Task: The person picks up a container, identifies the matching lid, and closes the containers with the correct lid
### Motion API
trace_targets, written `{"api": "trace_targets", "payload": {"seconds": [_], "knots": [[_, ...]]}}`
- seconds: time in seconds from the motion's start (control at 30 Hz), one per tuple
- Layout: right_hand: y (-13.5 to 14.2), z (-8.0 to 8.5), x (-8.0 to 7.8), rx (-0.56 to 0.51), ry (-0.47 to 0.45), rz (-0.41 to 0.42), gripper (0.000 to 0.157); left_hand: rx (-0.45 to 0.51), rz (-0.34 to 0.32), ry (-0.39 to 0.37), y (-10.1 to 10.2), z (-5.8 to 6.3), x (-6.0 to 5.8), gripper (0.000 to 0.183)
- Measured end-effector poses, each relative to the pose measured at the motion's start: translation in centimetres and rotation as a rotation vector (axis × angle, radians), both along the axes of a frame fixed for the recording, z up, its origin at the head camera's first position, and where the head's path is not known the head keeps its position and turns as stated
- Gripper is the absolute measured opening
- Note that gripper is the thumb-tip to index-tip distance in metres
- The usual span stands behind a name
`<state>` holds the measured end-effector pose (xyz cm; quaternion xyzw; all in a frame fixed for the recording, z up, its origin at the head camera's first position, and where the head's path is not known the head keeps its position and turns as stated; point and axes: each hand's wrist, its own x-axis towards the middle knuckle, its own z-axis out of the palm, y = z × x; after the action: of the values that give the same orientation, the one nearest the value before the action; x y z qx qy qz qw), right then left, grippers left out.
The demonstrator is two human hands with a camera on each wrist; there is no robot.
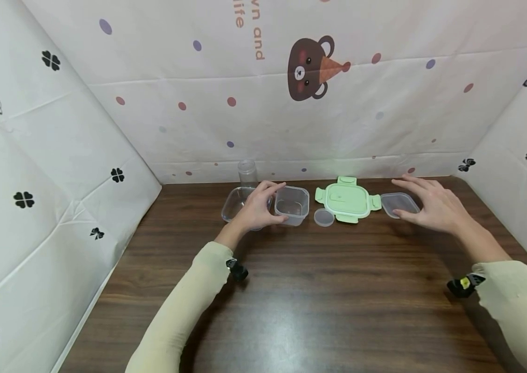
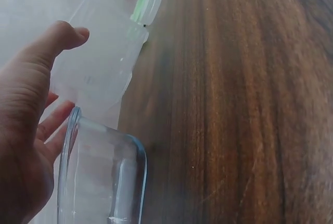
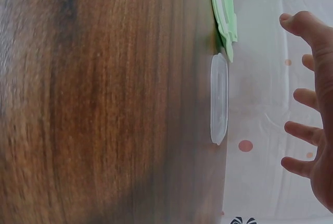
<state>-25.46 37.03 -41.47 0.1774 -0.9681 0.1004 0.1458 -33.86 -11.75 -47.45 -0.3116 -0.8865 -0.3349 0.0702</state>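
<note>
My left hand spreads its thumb and fingers about the left side of a clear plastic container. In the left wrist view the thumb stands apart from that container, and whether any finger touches it I cannot tell. Partly behind this hand sits a glass container. Over on the right, my right hand hovers with fingers spread above a clear plastic lid. A gap shows between that hand and the lid in the right wrist view, and the hand holds nothing.
A green snap lid lies between the plastic container and the clear lid. In front of it is a small round lid. A transparent jar stands at the back by the patterned cloth wall. Brown wooden tabletop extends in front.
</note>
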Motion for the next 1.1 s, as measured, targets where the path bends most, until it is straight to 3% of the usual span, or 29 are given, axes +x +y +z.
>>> {"api": "trace_targets", "payload": {"seconds": [0.07, 0.13, 0.3, 0.87, 1.1], "knots": [[0.0, 0.0, 0.0, 0.000, 0.004, 0.000, 0.083, 0.010, 0.000, 0.050, -0.4, -2.2, -1.8, 0.101], [0.0, 0.0, 0.0, 0.000, 0.007, 0.001, 0.083, 0.024, -0.007, 0.038, -0.3, -1.2, -1.0, 0.101], [0.1, 0.0, 0.0, 0.000, 0.007, 0.002, 0.083, 0.040, -0.013, -0.066, 0.7, 4.5, 4.0, 0.093], [0.6, -0.7, -0.3, 0.029, -0.033, -0.012, 0.085, 0.082, -0.003, -0.107, 0.6, 4.4, 5.0, 0.094], [0.7, -1.1, -0.4, 0.017, -0.055, -0.023, 0.083, 0.100, -0.040, -0.102, 0.7, 4.5, 5.5, 0.092]]}}
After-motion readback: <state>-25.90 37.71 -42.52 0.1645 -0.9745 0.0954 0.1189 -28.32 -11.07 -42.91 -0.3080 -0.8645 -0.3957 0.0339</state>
